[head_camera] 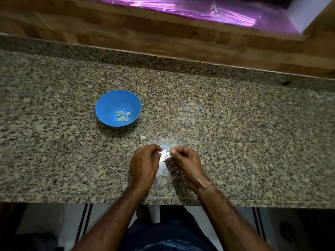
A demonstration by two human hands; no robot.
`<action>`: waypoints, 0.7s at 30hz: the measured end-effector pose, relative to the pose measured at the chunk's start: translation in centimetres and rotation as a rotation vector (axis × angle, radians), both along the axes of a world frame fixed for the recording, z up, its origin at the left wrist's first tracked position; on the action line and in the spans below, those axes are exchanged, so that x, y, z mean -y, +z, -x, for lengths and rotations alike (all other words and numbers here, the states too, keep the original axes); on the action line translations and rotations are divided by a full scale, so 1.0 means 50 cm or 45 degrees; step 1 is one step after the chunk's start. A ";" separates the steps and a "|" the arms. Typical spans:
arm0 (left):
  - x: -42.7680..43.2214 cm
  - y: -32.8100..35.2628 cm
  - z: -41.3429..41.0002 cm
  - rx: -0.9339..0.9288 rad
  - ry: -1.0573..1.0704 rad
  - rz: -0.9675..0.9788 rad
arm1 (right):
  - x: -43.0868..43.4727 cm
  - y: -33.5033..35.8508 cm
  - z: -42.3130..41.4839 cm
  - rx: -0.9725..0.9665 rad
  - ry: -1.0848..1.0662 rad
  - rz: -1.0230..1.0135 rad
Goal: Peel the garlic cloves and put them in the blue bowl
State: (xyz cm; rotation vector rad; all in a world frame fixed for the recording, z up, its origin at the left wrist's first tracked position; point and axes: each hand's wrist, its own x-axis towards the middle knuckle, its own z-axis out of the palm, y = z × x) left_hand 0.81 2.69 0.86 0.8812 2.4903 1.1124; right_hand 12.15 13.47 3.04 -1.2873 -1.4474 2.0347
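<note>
We look down on a speckled granite counter (235,124), flat and polished, that runs under both hands. Beyond them rises a wall of warm wooden blocks (126,33), topped by a shiny, crinkled purple sheet (181,8). Ahead and to the left of our left hand (145,165) sits the blue bowl (108,104), round and smooth, with a small cluster of pale peeled cloves (123,116) at its bottom. Our left hand and right hand (186,162) face each other with curled fingers, their tips pinching a tiny pale garlic clove (168,151) between them, though glare blurs it. Just ahead of the left hand's knuckles a loose clove (143,137) lies on the stone.
</note>
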 end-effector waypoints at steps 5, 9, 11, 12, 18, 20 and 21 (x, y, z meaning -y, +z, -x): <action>-0.011 -0.005 0.002 0.039 -0.003 0.052 | -0.006 -0.006 -0.005 0.026 -0.050 0.040; -0.015 -0.004 0.002 -0.010 -0.035 0.054 | -0.008 -0.010 -0.002 0.042 -0.065 0.012; -0.018 0.000 0.001 0.017 -0.030 0.106 | -0.008 -0.008 -0.001 0.034 -0.061 0.011; -0.020 -0.002 0.002 0.013 -0.046 0.118 | -0.009 -0.008 0.000 0.035 -0.053 0.003; -0.019 -0.009 0.010 -0.005 -0.068 0.058 | -0.013 -0.013 0.008 0.023 -0.012 -0.050; -0.018 -0.012 0.008 0.024 -0.089 0.000 | -0.010 -0.011 0.011 0.024 -0.002 -0.053; -0.016 -0.010 0.007 0.055 -0.108 -0.056 | -0.009 -0.012 0.014 0.018 -0.001 -0.038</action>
